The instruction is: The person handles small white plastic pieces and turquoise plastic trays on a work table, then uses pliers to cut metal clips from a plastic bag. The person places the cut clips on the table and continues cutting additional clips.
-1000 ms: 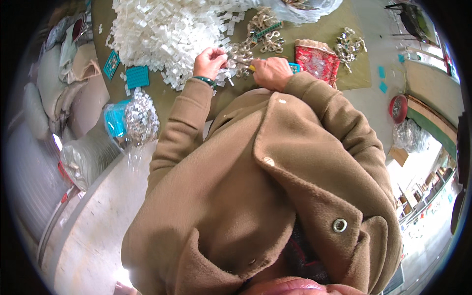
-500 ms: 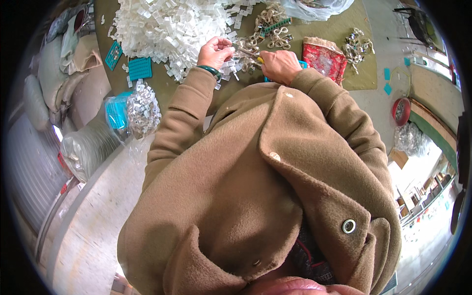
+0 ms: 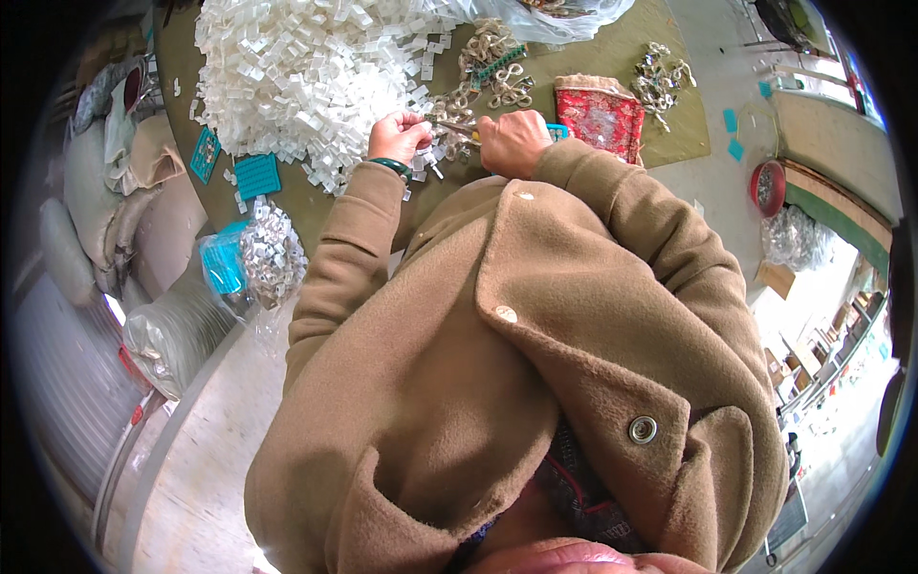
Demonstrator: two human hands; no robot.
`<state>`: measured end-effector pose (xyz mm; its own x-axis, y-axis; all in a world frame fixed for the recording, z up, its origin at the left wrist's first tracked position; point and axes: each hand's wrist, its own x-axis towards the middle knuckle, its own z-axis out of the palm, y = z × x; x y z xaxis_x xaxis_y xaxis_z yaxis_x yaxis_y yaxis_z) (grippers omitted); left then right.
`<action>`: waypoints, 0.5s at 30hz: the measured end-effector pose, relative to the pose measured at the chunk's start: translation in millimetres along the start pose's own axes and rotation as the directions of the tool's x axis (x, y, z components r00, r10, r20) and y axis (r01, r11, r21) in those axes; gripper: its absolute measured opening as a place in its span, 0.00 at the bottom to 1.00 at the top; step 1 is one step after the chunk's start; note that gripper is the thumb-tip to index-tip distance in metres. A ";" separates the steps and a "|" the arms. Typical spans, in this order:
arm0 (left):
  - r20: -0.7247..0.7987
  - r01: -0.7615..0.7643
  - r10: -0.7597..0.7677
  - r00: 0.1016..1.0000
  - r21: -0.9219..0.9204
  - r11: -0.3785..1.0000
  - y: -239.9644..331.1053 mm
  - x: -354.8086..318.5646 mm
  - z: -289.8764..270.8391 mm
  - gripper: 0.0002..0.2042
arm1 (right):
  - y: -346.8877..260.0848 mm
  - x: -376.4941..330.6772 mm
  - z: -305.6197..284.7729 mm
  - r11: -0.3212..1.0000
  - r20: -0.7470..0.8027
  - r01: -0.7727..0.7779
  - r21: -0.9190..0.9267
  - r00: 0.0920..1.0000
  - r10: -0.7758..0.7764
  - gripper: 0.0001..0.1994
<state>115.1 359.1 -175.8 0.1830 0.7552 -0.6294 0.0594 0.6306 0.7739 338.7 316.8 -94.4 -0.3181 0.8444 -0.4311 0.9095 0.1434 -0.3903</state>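
Note:
My left hand (image 3: 397, 137) has its thumb and fingers pinched at the right edge of a large heap of small white plastic pieces (image 3: 296, 86). What it pinches is too small to make out. My right hand (image 3: 516, 142) is wrapped round a slim metal tool (image 3: 461, 127) with a yellow handle, whose tip reaches across to the left fingertips. A turquoise-edged item (image 3: 557, 132) is partly hidden behind the right hand. Just beyond both hands lie bunches of pale looped cord (image 3: 490, 43) with metal bits, and a green toothed strip (image 3: 499, 63).
Two turquoise trays (image 3: 257, 176) lie left of the heap. A red patterned pouch (image 3: 600, 120) and another looped bunch (image 3: 660, 86) lie to the right, with a clear plastic bag (image 3: 579, 21) at the back. Left of my arm hangs a bag of small pieces (image 3: 273, 244).
The whole view has shifted, so the table's things sit further left in it. Both hands keep the same hold, with the tool's tip still at the left fingertips.

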 end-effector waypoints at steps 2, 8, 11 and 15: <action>-0.018 -0.046 0.047 0.999 0.025 0.999 -1.7 1.3 4.7 0.07 | 0.2 0.3 3.6 1.000 -0.029 0.003 -0.001 1.000 -0.003 0.12; -0.082 -0.098 0.165 0.983 0.526 0.845 11.1 10.9 12.4 0.06 | 14.3 5.2 7.9 0.990 -0.012 -0.131 0.045 0.991 0.132 0.12; 0.003 -0.268 0.457 0.889 0.813 0.516 27.5 20.6 22.0 0.12 | 27.4 0.2 11.0 0.975 0.029 -0.221 0.029 0.975 0.220 0.13; 0.203 -0.481 0.570 0.796 0.784 0.392 46.2 51.8 69.3 0.10 | 43.7 -14.2 20.1 0.956 0.025 -0.251 0.149 0.968 0.250 0.12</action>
<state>195.3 414.9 -167.8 0.3792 0.9242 -0.0456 0.7047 -0.2565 0.6615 377.6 300.6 -121.7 -0.0873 0.8403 -0.5350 0.9096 -0.1518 -0.3868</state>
